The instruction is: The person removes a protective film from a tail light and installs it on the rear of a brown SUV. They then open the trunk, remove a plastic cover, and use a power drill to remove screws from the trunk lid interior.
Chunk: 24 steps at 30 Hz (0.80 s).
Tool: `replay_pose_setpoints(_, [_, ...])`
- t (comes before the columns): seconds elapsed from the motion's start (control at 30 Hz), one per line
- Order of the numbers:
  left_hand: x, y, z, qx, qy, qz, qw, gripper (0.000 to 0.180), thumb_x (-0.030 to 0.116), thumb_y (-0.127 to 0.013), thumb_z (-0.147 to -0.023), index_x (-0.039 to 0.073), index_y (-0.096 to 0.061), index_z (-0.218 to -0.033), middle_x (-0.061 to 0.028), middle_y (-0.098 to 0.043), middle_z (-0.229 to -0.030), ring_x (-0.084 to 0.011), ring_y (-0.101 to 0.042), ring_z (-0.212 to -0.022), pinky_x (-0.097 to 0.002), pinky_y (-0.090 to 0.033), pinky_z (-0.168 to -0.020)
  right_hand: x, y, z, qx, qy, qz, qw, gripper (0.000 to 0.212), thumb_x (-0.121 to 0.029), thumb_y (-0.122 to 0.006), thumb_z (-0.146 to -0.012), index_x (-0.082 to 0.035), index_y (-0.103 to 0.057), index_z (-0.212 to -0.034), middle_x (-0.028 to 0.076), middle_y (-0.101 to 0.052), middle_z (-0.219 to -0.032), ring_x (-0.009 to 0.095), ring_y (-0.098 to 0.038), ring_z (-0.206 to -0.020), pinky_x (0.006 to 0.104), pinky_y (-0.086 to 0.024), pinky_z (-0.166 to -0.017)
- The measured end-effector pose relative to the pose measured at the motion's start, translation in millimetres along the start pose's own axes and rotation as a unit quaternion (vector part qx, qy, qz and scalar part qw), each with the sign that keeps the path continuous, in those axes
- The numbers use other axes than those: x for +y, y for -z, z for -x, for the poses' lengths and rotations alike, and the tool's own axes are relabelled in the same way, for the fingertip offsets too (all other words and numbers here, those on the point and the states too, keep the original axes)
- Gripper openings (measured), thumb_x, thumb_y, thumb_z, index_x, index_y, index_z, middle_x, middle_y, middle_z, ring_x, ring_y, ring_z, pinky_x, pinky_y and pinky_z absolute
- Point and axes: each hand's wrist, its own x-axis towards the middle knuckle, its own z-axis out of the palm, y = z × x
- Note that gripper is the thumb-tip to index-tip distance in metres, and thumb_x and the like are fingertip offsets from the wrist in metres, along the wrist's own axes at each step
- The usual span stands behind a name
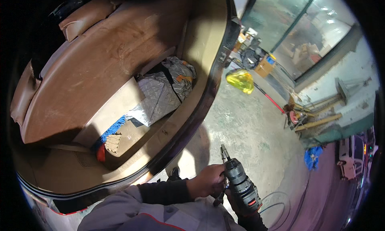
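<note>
In front of my body, right of the car's open boot [208,94], my right hand [236,203] is closed round the grip of a black power drill [243,183]. The drill's chuck points up and away from me, and a slim metal bit stands out of it. My left hand [207,180] is closed beside the drill, on a slim metal tool [223,157] that runs alongside the chuck. Its kind is unclear; a dark lower end shows below my fingers. Most of my right fingers are hidden behind the drill.
The boot holds a crumpled silver sheet [156,95], a blue fluffy cloth [113,126] and pale gloves [113,143]. Brown seat backs [108,62] rise behind. A yellow bag [240,81], a cardboard box [264,66] and a red pole [274,101] lie by the wall. A hose [288,203] curls on the floor.
</note>
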Motion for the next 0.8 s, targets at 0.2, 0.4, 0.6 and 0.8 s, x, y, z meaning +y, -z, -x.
replay_pose_setpoints(0.2, [-39,111,-116,0.243,0.285,0.370,0.851,0.014,0.015,-0.060,-0.097,0.003,-0.058,-0.089,-0.0053,-0.056,-0.075,-0.0171,-0.055,-0.065,-0.0359,-0.044,-0.058,89,35,-112,-0.093,0.048,-0.233,0.967,0.026,-0.022,-0.072,-0.095,-0.001,-0.068,-0.108,0.010,-0.073,-0.095,0.025,-0.072,-0.084,0.0395,-0.058,-0.074])
replay_pose_setpoints(0.4, [-51,71,-158,0.038,0.184,-0.211,0.959,0.027,0.021,-0.049,-0.105,0.005,-0.071,-0.107,-0.0125,-0.067,-0.083,-0.0239,-0.066,-0.081,-0.0387,-0.050,-0.072,144,30,-255,0.100,0.105,-0.312,0.939,0.022,-0.009,-0.076,-0.093,-0.003,-0.065,-0.112,0.005,-0.069,-0.094,0.017,-0.067,-0.083,0.0331,-0.055,-0.074])
replay_pose_setpoints(0.6, [-108,65,-185,0.061,0.237,-0.291,0.925,0.030,0.028,-0.047,-0.107,0.008,-0.067,-0.116,-0.0156,-0.068,-0.094,-0.0358,-0.068,-0.091,-0.0427,-0.053,-0.081,182,-8,-370,0.008,0.079,-0.339,0.938,0.024,-0.002,-0.075,-0.091,-0.002,-0.064,-0.112,0.005,-0.068,-0.096,0.016,-0.066,-0.087,0.0318,-0.053,-0.080])
replay_pose_setpoints(0.8, [-193,124,-198,0.140,0.289,-0.349,0.881,0.026,0.021,-0.049,-0.103,0.014,-0.070,-0.118,-0.0181,-0.069,-0.105,-0.0373,-0.066,-0.103,-0.0465,-0.051,-0.089,199,-82,-459,-0.146,0.078,-0.212,0.963,0.027,-0.014,-0.078,-0.092,-0.001,-0.062,-0.110,0.011,-0.070,-0.097,0.023,-0.068,-0.086,0.0350,-0.054,-0.077])
